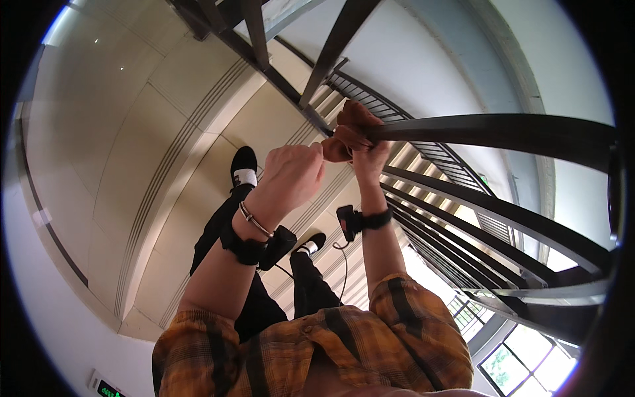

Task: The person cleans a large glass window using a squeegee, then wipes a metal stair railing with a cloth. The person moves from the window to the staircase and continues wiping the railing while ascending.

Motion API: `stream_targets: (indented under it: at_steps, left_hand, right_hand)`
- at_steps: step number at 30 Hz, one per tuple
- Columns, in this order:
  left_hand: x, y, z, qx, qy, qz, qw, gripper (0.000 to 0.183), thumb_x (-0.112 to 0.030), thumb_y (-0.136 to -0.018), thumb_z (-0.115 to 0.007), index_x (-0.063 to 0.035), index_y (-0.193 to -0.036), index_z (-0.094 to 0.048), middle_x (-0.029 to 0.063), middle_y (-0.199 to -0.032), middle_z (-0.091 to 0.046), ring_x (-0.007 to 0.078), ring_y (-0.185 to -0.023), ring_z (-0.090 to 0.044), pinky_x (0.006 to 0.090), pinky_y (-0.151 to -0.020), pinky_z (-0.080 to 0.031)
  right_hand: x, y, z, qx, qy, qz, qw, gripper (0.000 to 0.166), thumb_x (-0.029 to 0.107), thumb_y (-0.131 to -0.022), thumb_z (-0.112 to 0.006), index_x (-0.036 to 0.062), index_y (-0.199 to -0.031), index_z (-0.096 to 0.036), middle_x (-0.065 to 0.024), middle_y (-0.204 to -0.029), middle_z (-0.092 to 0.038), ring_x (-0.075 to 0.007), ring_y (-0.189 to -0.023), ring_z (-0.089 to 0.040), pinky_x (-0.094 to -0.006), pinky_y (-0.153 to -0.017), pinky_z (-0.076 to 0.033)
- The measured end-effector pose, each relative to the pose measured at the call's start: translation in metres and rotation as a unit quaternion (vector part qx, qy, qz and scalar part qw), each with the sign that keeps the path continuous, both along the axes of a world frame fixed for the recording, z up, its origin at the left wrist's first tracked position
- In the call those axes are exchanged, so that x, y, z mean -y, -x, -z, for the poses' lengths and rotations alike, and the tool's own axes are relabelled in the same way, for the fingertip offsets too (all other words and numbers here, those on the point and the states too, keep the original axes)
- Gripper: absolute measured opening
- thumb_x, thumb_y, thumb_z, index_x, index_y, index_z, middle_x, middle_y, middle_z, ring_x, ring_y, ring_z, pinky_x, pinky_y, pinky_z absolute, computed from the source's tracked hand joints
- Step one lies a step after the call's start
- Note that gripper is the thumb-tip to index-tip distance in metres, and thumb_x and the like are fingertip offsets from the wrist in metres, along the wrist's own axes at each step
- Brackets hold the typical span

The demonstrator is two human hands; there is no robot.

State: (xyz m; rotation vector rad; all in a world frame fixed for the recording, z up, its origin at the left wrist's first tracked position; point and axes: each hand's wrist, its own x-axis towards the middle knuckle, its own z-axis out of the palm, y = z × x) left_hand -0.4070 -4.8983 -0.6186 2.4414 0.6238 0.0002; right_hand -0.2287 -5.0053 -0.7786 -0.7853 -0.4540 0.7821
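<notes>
A reddish-brown cloth (pixel 358 115) is bunched around the lower part of a dark metal baluster (pixel 476 128) of the stair railing. My right hand (pixel 371 158) grips the cloth from below, its fingers largely hidden behind the folds. To its left, my left hand (pixel 293 171) is closed in a fist, and the cloth's loose end (pixel 335 150) is pinched at its fingertips. The dark bottom rail (pixel 285 89) passes just beyond both hands. Black straps with small boxes sit on both wrists, and a metal bracelet (pixel 254 218) circles the left one.
Several more balusters (pixel 446 198) slant along the right side. Tiled steps (pixel 193 149) with grooved edges lie beneath; one black shoe (pixel 244 161) stands on a step, the other shoe (pixel 313 243) behind it. A lower flight (pixel 414 159) shows through the railing. Cables hang from the wrist boxes.
</notes>
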Motion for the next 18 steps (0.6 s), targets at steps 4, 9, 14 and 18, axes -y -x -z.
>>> stream_targets:
  at_steps: [4,9,14,18]
  left_hand:
    - [0.002,-0.007,0.001,0.027,-0.023,0.000,0.999,0.016,-0.015,-0.086,-0.062,0.0001,-0.084,-0.057,0.0204,-0.070,-0.065,0.0400,-0.071,-0.066,0.0491,-0.066,-0.052]
    - [0.014,-0.016,0.012,0.068,-0.035,0.022,0.997,0.015,-0.015,-0.084,-0.064,-0.0018,-0.082,-0.058,0.0201,-0.070,-0.065,0.0403,-0.070,-0.066,0.0482,-0.065,-0.053]
    - [0.023,-0.027,0.016,0.105,-0.030,0.015,0.994,0.016,-0.015,-0.084,-0.062,-0.0030,-0.074,-0.063,0.0169,-0.072,-0.067,0.0355,-0.071,-0.068,0.0461,-0.065,-0.054]
    - [0.027,-0.034,0.011,0.073,-0.023,0.041,0.996,0.019,-0.018,-0.085,-0.062,-0.0015,-0.076,-0.062,0.0188,-0.075,-0.068,0.0371,-0.074,-0.068,0.0468,-0.065,-0.054]
  right_hand:
    - [-0.001,0.022,-0.178,0.344,0.233,0.231,0.880,0.032,0.007,-0.084,-0.065,-0.0012,-0.114,-0.058,-0.0051,-0.105,-0.063,-0.0121,-0.096,-0.060,-0.0257,-0.087,-0.048]
    - [0.001,0.016,-0.266,0.467,0.219,0.351,0.781,0.036,0.017,-0.081,-0.067,0.0012,-0.113,-0.060,-0.0052,-0.100,-0.065,-0.0139,-0.090,-0.060,-0.0269,-0.084,-0.047]
    - [-0.010,-0.001,-0.372,0.479,0.098,0.395,0.778,0.039,0.020,-0.081,-0.068,-0.0023,-0.112,-0.058,-0.0057,-0.096,-0.065,-0.0127,-0.086,-0.058,-0.0257,-0.082,-0.045]
    - [-0.007,-0.011,-0.410,0.525,0.079,0.401,0.747,0.037,0.016,-0.079,-0.070,-0.0024,-0.109,-0.059,-0.0077,-0.097,-0.066,-0.0159,-0.086,-0.060,-0.0284,-0.083,-0.047]
